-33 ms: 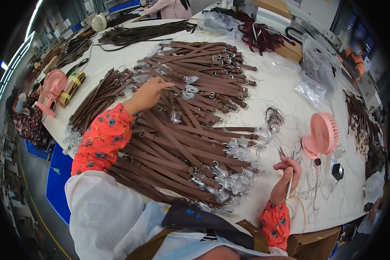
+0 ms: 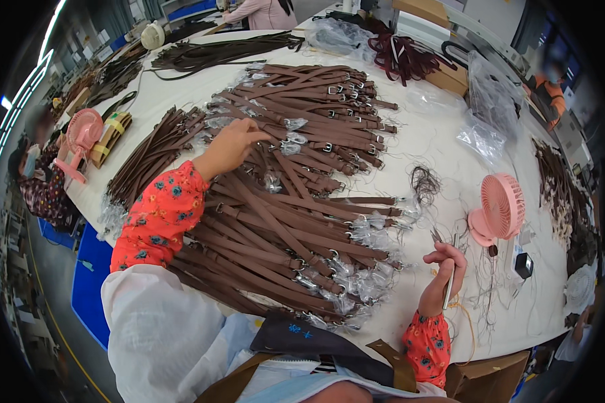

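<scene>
My left hand (image 2: 232, 148) is over the upper pile of brown straps (image 2: 255, 201), beside buckles wrapped in clear plastic (image 2: 292, 141). Its thumb and index finger come together in a pinch; whatever may be between them is too small to make out. At the right, near the table's front, my right hand (image 2: 444, 269) is closed around a slim, pointed metal tool (image 2: 448, 290), whose exact kind is unclear. The straps lie in overlapping layers, with metal buckles (image 2: 329, 148) at many ends. Clear plastic wrapping (image 2: 346, 275) covers the ends nearest my right hand.
A pink fan (image 2: 501, 208) stands right of my right hand; another pink fan (image 2: 84, 134) is at the left edge. Loose threads (image 2: 425, 185) lie on the white table (image 2: 410, 141). Dark red straps (image 2: 407, 59), plastic bags (image 2: 487, 101) and dark straps (image 2: 228, 50) are farther back.
My left hand's fingertips have dipped very slightly toward the straps. My right hand and the tool stay in place.
</scene>
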Available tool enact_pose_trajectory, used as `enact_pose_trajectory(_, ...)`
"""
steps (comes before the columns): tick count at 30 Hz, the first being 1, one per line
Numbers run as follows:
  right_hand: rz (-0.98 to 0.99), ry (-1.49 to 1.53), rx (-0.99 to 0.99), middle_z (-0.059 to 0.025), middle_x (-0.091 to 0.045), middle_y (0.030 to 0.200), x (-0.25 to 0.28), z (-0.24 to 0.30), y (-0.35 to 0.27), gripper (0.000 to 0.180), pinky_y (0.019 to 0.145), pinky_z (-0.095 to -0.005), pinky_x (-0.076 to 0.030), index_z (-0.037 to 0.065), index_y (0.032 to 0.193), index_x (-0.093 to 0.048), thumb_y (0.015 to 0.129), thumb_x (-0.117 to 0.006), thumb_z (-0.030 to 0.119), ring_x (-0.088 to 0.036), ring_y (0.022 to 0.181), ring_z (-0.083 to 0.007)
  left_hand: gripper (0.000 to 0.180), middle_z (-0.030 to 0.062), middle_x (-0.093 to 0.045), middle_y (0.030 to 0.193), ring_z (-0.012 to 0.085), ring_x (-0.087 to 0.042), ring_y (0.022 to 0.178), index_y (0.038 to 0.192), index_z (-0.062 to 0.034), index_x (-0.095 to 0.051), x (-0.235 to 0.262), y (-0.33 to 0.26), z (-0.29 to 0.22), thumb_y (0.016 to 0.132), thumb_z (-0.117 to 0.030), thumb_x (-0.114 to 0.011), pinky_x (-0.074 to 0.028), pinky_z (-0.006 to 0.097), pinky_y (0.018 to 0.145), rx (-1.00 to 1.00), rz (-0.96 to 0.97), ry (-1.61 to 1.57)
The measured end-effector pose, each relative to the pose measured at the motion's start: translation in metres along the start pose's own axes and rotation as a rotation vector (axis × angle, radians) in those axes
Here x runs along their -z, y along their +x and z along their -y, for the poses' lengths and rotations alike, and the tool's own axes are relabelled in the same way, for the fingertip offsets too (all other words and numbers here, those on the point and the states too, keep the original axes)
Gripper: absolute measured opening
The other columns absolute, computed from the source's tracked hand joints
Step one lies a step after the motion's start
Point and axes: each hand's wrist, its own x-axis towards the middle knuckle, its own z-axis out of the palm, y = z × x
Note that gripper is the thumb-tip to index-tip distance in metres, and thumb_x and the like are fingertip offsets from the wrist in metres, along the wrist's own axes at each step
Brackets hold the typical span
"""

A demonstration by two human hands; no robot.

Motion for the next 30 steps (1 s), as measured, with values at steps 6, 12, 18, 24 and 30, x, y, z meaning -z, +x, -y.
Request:
enact_pose_trajectory(6, -0.011, 0.01, -0.019, -0.0112, -0.064, 0.1, -0.002, 0.001, -0.001, 0.035, 0.088, -0.0356, -0.045, 0.0, 0.112, -0.053, 0.103, -0.041, 0.032, -0.061, 0.078, -0.0145, 0.022, 0.0141, -0.057, 0.101, 0.0345, -0.055, 0.102, 0.098, -0.0036, -0.054, -0.014, 0.014, 0.007, 0.078, 0.0, -0.062, -0.045, 0.042, 0.087, -0.065, 0.193, -0.084)
enact_pose_trajectory(12, -0.014, 0.059, -0.034, -0.012, -0.064, 0.104, -0.003, -0.002, -0.001, 0.035, 0.085, -0.0339, -0.046, 0.0, 0.113, -0.053, 0.103, -0.042, 0.032, -0.061, 0.077, -0.0151, 0.028, 0.0179, -0.054, 0.101, 0.039, -0.056, 0.097, 0.106, -0.0031, -0.046, -0.016, 0.027, 0.025, 0.08, 0.005, -0.054, -0.045, 0.044, 0.081, 0.105, 0.055, -0.274)
enact_pose_trajectory(18, -0.006, 0.05, -0.051, -0.0129, -0.064, 0.104, -0.004, 0.003, -0.002, 0.037, 0.085, -0.0337, -0.045, 0.0, 0.113, -0.053, 0.103, -0.042, 0.034, -0.062, 0.077, -0.0161, 0.032, 0.0138, -0.054, 0.11, 0.0357, -0.063, 0.095, 0.11, -0.0085, -0.051, -0.041, 0.032, 0.042, 0.08, 0.003, -0.054, -0.051, 0.045, 0.075, 0.121, 0.118, -0.054)
enact_pose_trajectory(24, -0.01, 0.026, -0.019, -0.0124, -0.064, 0.104, -0.003, 0.003, -0.001, 0.035, 0.084, -0.0334, -0.046, 0.0, 0.114, -0.052, 0.103, -0.042, 0.032, -0.061, 0.077, -0.0154, 0.038, 0.0101, -0.061, 0.099, 0.0342, -0.063, 0.092, 0.108, -0.0086, -0.058, -0.045, 0.041, 0.035, 0.072, 0.001, -0.064, -0.05, 0.046, 0.079, 0.222, 0.286, 0.265)
enact_pose_trajectory(30, -0.01, 0.054, -0.031, -0.0132, -0.064, 0.102, -0.004, 0.002, -0.002, 0.038, 0.084, -0.0338, -0.045, 0.0, 0.114, -0.052, 0.103, -0.043, 0.035, -0.062, 0.077, -0.0161, 0.034, 0.0128, -0.064, 0.096, 0.0365, -0.057, 0.102, 0.105, -0.0041, -0.058, -0.011, 0.046, 0.049, 0.072, 0.001, -0.06, -0.047, 0.046, 0.085, 0.029, -0.153, 0.117)
